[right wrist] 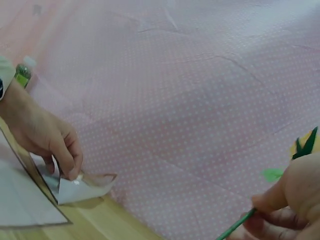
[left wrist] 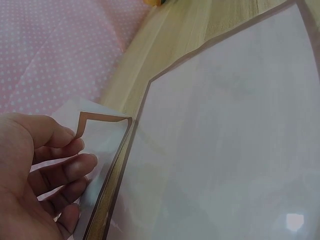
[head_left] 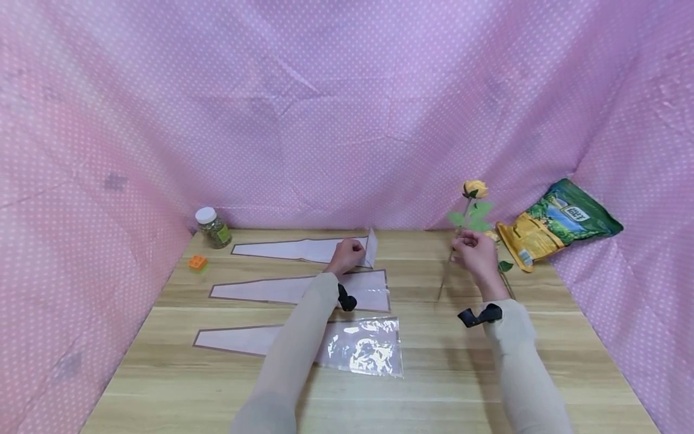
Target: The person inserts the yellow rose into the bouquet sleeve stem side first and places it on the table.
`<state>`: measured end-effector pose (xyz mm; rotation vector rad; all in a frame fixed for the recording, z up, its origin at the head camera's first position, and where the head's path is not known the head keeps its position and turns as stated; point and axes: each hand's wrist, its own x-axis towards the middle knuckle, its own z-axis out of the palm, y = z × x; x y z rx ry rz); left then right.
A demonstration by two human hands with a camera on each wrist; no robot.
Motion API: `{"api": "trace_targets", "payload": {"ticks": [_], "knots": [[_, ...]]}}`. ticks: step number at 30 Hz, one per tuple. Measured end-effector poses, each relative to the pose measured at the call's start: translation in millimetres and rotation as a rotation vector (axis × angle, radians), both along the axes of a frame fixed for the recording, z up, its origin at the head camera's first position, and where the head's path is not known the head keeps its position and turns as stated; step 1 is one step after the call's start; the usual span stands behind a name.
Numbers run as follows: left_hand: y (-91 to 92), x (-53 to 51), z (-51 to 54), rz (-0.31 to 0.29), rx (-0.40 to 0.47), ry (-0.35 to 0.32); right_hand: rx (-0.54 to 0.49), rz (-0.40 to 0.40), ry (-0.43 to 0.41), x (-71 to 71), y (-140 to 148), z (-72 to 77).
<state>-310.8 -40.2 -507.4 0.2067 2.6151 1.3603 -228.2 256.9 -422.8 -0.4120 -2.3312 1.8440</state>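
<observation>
Table (head_left: pixel 444 374) is backed by pink dotted cloth (head_left: pixel 347 132). Far plastic sleeve (head_left: pixel 282 248), 11 o'clock, is pinched by L hand (head_left: pixel 347 256), thumb/index closed; yellow rose (head_left: pixel 476 190), 2 o'clock, is gripped by R hand (head_left: pixel 478 256) w/ curled fingers.

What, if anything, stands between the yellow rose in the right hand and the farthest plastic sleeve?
Nothing visible does: in the head view, only the tabletop lies between the yellow rose in the right hand and the farthest sleeve, whose wide end the left hand pinches. The bag lies to the rose's right.
</observation>
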Motion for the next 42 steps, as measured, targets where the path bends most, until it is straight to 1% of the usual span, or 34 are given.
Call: {"api": "trace_targets", "payload": {"ticks": [4, 7, 10, 14, 18, 22, 25, 26, 31, 38, 42], "knots": [[-0.5, 0.0, -0.1, -0.001, 0.001, -0.003, -0.215, -0.092, 0.058, -9.6, -9, 2.2], [-0.5, 0.0, -0.1, -0.005, -0.002, -0.007, -0.359, -0.140, 0.112, -16.0, -15, 2.9], [-0.3, -0.3, 0.0, -0.008, -0.005, -0.005, -0.443, -0.175, 0.161, -21.5, -21, 3.6], [-0.1, -0.6, -0.2, -0.013, 0.001, -0.005, -0.521, -0.224, 0.219, -27.7, -30, 3.0], [0.0, -0.5, -1.1, -0.026, 0.000, 0.007, -0.562, -0.267, 0.265, -34.2, -38, -0.5], [0.0, -0.6, -1.8, -0.030, -0.002, 0.025, -0.630, -0.307, 0.327, -41.4, -45, -5.1], [0.0, -0.9, -1.2, -0.026, -0.003, 0.018, -0.694, -0.336, 0.375, -46.9, -51, -8.8], [-0.2, -1.0, -0.8, -0.025, -0.003, 0.013, -0.700, -0.342, 0.386, -48.6, -53, -10.0], [0.2, -0.6, 2.5, -0.021, 0.002, -0.002, -0.719, -0.368, 0.402, -56.0, -61, -16.9], [0.9, 0.0, 2.8, -0.027, -0.007, 0.021, -0.734, -0.366, 0.407, -63.9, -75, -29.5], [1.8, 0.7, 2.4, -0.033, -0.007, 0.024, -0.720, -0.367, 0.407, -66.0, -84, -32.8]]}}
